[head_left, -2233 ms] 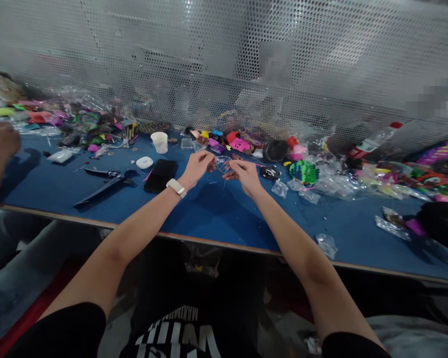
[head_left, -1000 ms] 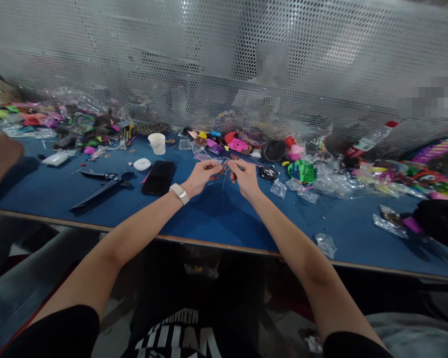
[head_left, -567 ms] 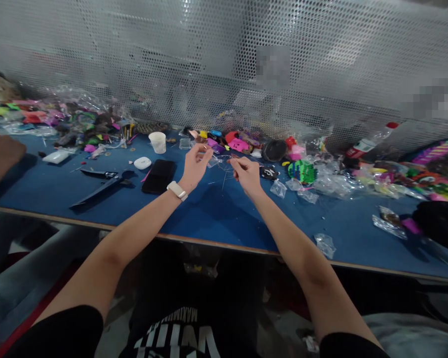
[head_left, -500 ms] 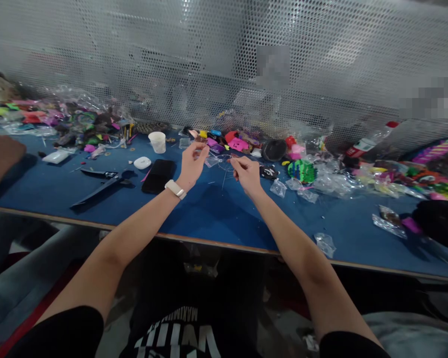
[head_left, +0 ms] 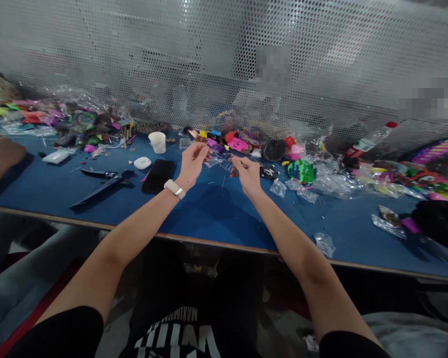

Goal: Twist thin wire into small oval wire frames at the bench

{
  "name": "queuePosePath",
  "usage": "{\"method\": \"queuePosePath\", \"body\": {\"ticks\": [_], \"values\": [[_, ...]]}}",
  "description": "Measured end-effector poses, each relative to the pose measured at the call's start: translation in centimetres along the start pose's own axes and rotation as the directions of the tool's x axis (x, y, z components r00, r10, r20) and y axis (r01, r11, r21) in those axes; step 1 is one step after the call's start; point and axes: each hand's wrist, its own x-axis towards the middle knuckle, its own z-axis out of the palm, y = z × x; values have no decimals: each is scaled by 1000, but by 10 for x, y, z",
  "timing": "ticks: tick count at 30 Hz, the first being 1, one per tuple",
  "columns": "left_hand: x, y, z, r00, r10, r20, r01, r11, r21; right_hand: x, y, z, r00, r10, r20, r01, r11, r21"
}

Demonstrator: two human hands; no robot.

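Observation:
Thin, pale wire-like strands (head_left: pixel 225 161) stretch between my two hands above the blue table (head_left: pixel 209 219). My left hand (head_left: pixel 194 163), with a light band on its wrist, pinches the left end of the strands between thumb and fingers. On the right side, my right hand (head_left: pixel 247 174) is closed with its fingertips on the other end. One loose strand hangs below, between the hands. What the strands form is too fine to make out.
A black phone (head_left: pixel 158 176), a white case (head_left: pixel 142 162), a paper cup (head_left: pixel 157 142) and an open dark cutting tool (head_left: pixel 104 186) lie to the left. Colourful pieces (head_left: pixel 239 144) and plastic bags line the mesh wall. Another person's hand (head_left: pixel 3 151) rests at far left.
The strands between my hands have shifted slightly and look more spread out. My right hand has turned a little, while my left hand is nearly in the same place.

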Motion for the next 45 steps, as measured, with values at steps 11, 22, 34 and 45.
{"method": "queuePosePath", "body": {"ticks": [11,22,34,45], "values": [[5,-4,-2,999,5,-46,-3,999,42,-6,-3,8,998,35,42,-38,997,71],[-1,-9,1,1000,2,-20,0,996,92,-8,-1,12,998,51,47,-55,995,80],[-13,-8,11,969,-195,153,200,980,-17,-12,-5,15,997,25,70,-30,998,63],[-15,-9,11,915,-195,352,328,869,-371,-10,-3,19,985,168,27,-169,957,234]]}}
